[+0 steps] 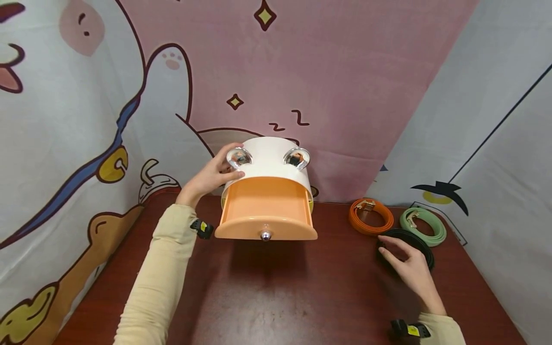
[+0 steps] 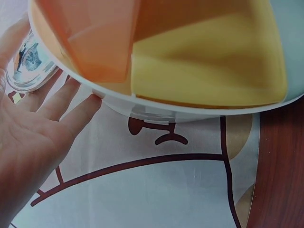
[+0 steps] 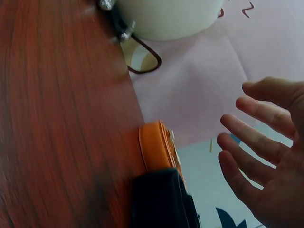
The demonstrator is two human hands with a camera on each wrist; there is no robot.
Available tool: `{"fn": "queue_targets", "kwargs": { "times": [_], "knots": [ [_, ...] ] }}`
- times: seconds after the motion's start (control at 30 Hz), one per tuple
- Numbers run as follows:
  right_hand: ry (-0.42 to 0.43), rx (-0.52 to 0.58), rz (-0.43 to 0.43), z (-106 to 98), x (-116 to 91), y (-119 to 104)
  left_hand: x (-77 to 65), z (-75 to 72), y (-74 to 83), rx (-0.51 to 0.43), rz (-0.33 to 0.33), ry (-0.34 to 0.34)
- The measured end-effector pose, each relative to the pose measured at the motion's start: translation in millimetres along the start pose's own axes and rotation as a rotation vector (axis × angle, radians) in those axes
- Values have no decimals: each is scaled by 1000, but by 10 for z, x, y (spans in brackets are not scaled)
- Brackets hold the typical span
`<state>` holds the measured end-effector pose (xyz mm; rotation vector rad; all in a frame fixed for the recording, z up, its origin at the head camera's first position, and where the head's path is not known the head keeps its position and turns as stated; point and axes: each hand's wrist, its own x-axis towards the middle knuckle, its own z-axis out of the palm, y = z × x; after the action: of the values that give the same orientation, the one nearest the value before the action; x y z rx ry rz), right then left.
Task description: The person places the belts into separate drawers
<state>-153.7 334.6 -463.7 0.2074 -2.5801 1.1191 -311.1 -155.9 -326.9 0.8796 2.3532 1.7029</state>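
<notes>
A white drawer box with two shiny silver eyes stands at the back of the table, its orange drawer pulled out. My left hand grips the box's upper left side, thumb and fingers spread around the left eye. In the left wrist view those fingers lie along the white shell, with the tips partly hidden. At the right, my right hand hovers by a coiled black belt. Loosely spread fingers show nothing between them in the right wrist view, apart from the black coil.
A coiled orange belt and a coiled green belt lie behind the black one. Cartoon-printed cloth rises behind the dark red table and along its sides. Inside the box a yellow compartment is visible beside the orange drawer.
</notes>
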Motion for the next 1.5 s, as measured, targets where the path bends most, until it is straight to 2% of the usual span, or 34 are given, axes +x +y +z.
{"fn": "queue_targets", "kwargs": {
  "times": [0.23,0.5,0.9,1.33,1.5],
  "knots": [
    [23,-11,-18,-69,-22,121,-7,-2,-21,-10,19,1],
    [14,-6,30,-63,-80,225,-10,3,-28,-13,14,2],
    [49,7,151,-178,-132,389,-18,7,-22,-17,8,-1],
    [57,15,318,-269,-197,583,5,10,-21,-28,12,-7],
    [62,7,351,-271,-219,638,7,9,-22,-43,14,-5]
  ]
}}
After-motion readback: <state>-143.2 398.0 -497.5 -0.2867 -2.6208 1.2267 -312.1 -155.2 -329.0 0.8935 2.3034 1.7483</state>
